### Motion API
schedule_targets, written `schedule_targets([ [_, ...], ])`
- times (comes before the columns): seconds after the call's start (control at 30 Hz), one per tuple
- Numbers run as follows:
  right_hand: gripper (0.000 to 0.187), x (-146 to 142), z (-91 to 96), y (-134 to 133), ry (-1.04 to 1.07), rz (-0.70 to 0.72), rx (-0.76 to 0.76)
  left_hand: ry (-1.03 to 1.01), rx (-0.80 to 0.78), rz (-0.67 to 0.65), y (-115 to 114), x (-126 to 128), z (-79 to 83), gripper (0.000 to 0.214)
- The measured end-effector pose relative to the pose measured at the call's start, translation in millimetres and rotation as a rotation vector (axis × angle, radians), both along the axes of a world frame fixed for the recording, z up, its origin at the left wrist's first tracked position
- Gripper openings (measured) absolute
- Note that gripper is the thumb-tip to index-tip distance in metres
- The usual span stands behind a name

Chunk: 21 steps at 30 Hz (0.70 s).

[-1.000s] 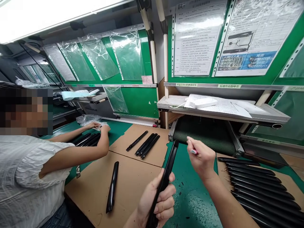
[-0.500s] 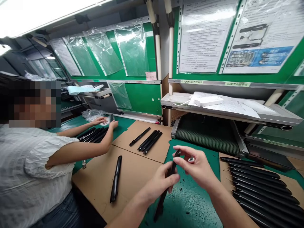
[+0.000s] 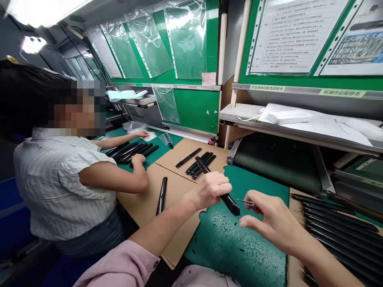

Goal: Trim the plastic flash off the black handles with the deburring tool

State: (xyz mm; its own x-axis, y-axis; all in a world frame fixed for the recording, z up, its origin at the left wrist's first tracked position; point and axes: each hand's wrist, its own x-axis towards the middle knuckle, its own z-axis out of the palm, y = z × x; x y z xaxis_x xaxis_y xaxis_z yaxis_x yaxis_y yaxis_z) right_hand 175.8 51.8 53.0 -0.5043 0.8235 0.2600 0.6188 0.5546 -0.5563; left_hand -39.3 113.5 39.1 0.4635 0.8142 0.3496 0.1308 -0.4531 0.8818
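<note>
My left hand (image 3: pixel 214 189) is closed around the middle of a long, glossy black plastic piece (image 3: pixel 229 204), which slants down to the right above the green mat. My right hand (image 3: pixel 269 217) is just right of the piece's near end, its thumb held apart from the bent fingers. A small thin-bladed knife (image 3: pixel 245 201) sticks out from those fingers, its tip pointing at the piece without clearly touching it; the palm hides its handle. Dark shavings are scattered on the green mat (image 3: pixel 248 247) below both hands.
Many similar black pieces (image 3: pixel 341 227) lie in a row on cardboard at right. Several more (image 3: pixel 202 163) rest on the cardboard (image 3: pixel 176 183) at left, where a co-worker (image 3: pixel 74 171) handles others. A ribbed conveyor belt (image 3: pixel 275 163) lies behind, under a shelf (image 3: pixel 248 113).
The black piece has been turned so its other end points towards my right hand. My right hand has left its upper end, and the blade now shows. The co-worker's near hand has come down onto the black pieces.
</note>
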Motion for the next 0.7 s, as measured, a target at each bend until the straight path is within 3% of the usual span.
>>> schedule_targets([
  [0.2, 0.045, -8, 11.4, 5, -0.178, 0.079, 0.04, -0.069, -0.195, -0.04, 2, 0, 1.4, 0.027],
  [0.4, 0.049, -10, 13.3, 9, -0.223, 0.155, 0.1, 0.053, -0.046, -0.103, 1, -1, 5.4, 0.03],
  [0.53, 0.048, -10, 13.9, 9, -0.225, 0.19, 0.073, 0.165, 0.226, -0.103, 2, 2, 5.9, 0.033],
  [0.7, 0.05, -9, 14.1, 8, -0.153, 0.213, 0.016, 0.354, 0.878, -0.078, 9, 3, -5.4, 0.034],
])
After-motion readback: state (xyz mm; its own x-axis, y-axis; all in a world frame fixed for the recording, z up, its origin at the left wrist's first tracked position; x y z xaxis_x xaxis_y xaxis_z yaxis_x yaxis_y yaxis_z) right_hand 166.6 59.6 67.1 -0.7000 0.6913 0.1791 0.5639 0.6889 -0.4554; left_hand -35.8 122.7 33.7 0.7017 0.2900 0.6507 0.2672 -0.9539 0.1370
